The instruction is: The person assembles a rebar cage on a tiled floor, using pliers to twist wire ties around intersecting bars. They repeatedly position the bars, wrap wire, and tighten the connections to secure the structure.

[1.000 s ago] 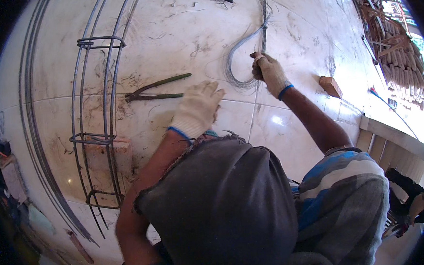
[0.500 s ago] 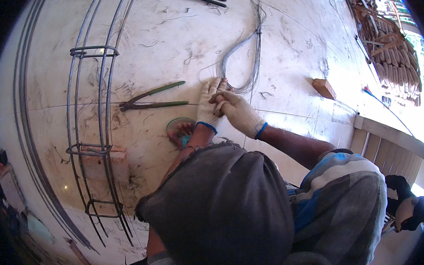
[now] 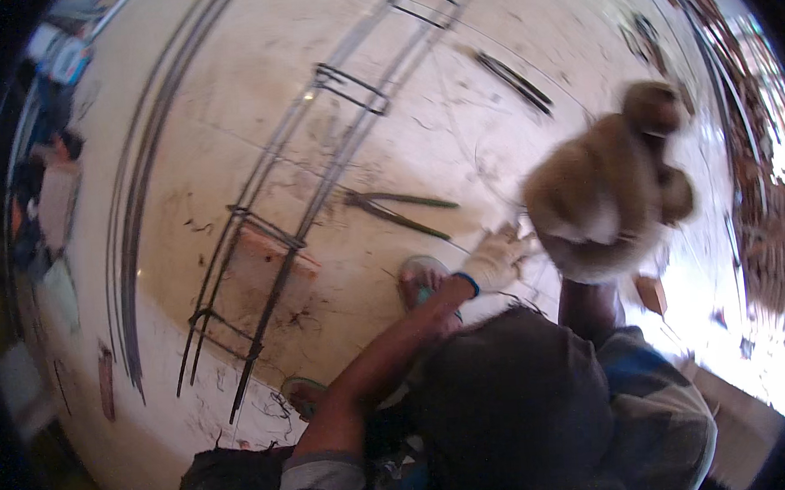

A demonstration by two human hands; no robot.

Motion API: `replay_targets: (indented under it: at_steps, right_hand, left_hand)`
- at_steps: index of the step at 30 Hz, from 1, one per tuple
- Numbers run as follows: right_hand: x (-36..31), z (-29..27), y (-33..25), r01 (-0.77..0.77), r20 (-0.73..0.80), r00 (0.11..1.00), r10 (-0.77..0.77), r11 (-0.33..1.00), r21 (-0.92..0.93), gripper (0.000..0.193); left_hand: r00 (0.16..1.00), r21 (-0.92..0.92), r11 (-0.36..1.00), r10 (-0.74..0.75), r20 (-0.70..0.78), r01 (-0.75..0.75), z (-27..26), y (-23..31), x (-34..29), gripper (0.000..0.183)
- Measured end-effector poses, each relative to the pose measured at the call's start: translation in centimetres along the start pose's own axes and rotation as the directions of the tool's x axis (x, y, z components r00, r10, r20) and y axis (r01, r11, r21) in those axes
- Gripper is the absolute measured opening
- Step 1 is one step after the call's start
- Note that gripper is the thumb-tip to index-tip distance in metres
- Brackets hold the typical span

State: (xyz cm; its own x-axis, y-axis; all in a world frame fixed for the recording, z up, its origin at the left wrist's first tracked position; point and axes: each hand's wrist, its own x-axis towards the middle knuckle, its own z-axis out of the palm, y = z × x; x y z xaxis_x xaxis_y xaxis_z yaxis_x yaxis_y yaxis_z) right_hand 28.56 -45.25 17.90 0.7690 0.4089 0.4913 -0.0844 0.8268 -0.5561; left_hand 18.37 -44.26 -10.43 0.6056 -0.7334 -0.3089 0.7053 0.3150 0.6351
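Note:
My right hand point(image 3: 600, 192), in a pale knit glove, is raised close to the camera and smeared by motion. Its finger positions and anything in it cannot be made out. Lower down, near my foot, my left hand point(image 3: 499, 258) wears a white glove with a blue cuff; its fingers stretch outward and it appears to hold nothing. Pincers with green handles point(image 3: 412, 199) lie spread on the floor to its upper left. The wire bundle cannot be made out now; my right hand covers part of the floor.
A long rebar cage point(image 3: 279, 297) runs diagonally on the left, its near part over a brick point(image 3: 263, 262). Loose rods point(image 3: 134, 207) lie farther left. A dark-handled tool point(image 3: 522, 87) rests at the far side. Another brick point(image 3: 652, 294) is at right. My sandalled foot point(image 3: 422, 279) stands near the pincers.
My hands have come apart. The right has risen toward the camera, while the left stays low with its fingers extended. The view has turned, bringing more of the cage into sight.

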Motion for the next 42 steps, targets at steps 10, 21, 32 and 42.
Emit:
replay_targets:
  at_steps: [10,21,32,42]
  right_hand:
    - [-2.7,-2.4,4.3,-0.148,-0.362,0.925,0.119,0.988,-0.052,0.036]
    - [-7.6,-5.4,6.1,-0.421,-0.665,0.718,0.208,0.890,-0.176,0.035]
    - [-10.3,-9.6,5.2,-0.525,-0.862,0.497,0.101,0.826,-0.206,0.040]
    - [-15.1,-16.5,4.7,-0.289,-0.955,0.278,0.106,0.957,0.022,0.037]
  left_hand:
    - [0.828,-0.781,0.448,0.539,-0.153,-0.436,-0.7,22.8,-10.7,0.089]
    - [0.404,-0.096,0.532,0.500,-0.766,-0.841,-5.2,24.6,-13.1,0.046]
    - [0.362,0.090,0.638,0.542,-0.759,-0.765,-6.8,25.5,-13.2,0.029]
    - [0.466,0.126,0.757,0.515,-0.720,-0.641,-7.1,25.6,-13.2,0.038]
